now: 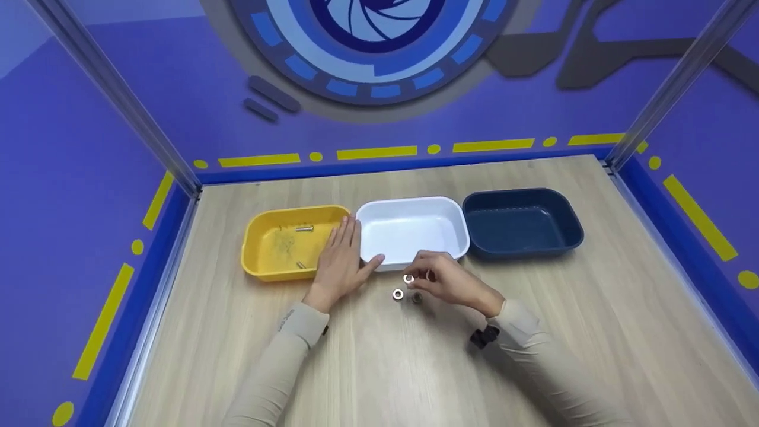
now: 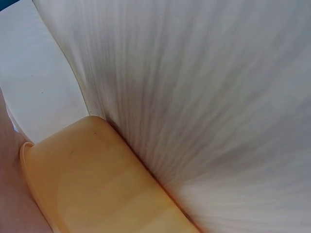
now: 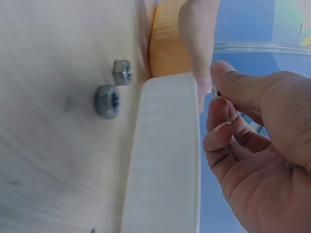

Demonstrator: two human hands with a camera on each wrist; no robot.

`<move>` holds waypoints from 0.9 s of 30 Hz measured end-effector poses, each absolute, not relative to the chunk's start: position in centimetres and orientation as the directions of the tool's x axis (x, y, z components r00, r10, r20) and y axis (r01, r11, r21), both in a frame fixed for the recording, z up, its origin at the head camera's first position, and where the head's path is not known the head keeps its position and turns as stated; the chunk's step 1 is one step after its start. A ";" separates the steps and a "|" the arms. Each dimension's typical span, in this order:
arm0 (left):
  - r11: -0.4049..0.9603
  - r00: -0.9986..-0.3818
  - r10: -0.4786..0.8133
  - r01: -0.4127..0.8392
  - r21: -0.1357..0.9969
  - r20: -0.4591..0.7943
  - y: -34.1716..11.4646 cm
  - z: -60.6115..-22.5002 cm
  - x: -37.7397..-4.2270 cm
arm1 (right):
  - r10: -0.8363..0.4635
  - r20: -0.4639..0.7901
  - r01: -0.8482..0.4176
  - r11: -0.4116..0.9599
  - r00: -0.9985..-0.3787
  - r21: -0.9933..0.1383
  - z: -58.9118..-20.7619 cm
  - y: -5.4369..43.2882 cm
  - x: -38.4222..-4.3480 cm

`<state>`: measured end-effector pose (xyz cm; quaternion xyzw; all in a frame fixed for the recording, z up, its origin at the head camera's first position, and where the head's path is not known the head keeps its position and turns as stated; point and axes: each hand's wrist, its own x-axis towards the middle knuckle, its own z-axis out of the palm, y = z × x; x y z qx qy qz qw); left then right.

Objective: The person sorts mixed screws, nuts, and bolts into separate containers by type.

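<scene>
Wooden tabletop (image 1: 379, 367): two nuts (image 3: 102, 104) look hexagonal only in right wrist view.

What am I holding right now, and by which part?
A metal nut, pinched by its outer edge in your right hand; your left hand holds nothing.

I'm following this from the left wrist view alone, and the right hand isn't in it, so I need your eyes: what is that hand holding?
Observer: The right hand pinches a metal nut between its thumb and fingers.

Operator: Understood. My view shows only the outside of the yellow tray; what lies inside it?

Observer: At least two metal screws; the second is only partly visible.
</scene>
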<state>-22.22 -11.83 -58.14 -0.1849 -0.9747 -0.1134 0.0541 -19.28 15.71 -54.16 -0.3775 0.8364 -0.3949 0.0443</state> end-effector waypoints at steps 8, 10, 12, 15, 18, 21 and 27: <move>0.901 -0.924 0.357 0.379 0.212 0.137 -11.5 -58.3 -22.1 | -0.660 0.241 -0.601 0.394 -0.712 -0.696 -52.9 15.2 -20.1; 0.902 -0.924 0.354 0.378 0.208 0.143 -11.5 -58.3 -22.1 | -0.654 0.248 -0.603 0.396 -0.715 -0.693 -52.6 15.0 -20.3; 0.905 -0.925 0.349 0.374 0.204 0.147 -11.5 -58.4 -22.1 | -0.650 0.256 -0.608 0.400 -0.716 -0.686 -52.2 14.9 -20.6; 0.905 -0.926 0.349 0.373 0.203 0.147 -11.6 -58.4 -22.2 | -0.649 0.264 -0.616 0.401 -0.713 -0.678 -51.7 14.6 -21.0; 0.905 -0.926 0.349 0.373 0.206 0.145 -11.6 -58.3 -22.2 | -0.652 0.270 -0.621 0.393 -0.708 -0.678 -51.1 14.4 -21.4; 0.906 -0.927 0.347 0.371 0.205 0.145 -11.7 -58.3 -22.3 | -0.657 0.287 -0.636 0.382 -0.697 -0.670 -50.7 14.1 -21.8; 0.905 -0.926 0.347 0.372 0.205 0.150 -11.7 -58.1 -22.4 | -0.656 0.295 -0.643 0.382 -0.695 -0.664 -50.1 13.7 -22.9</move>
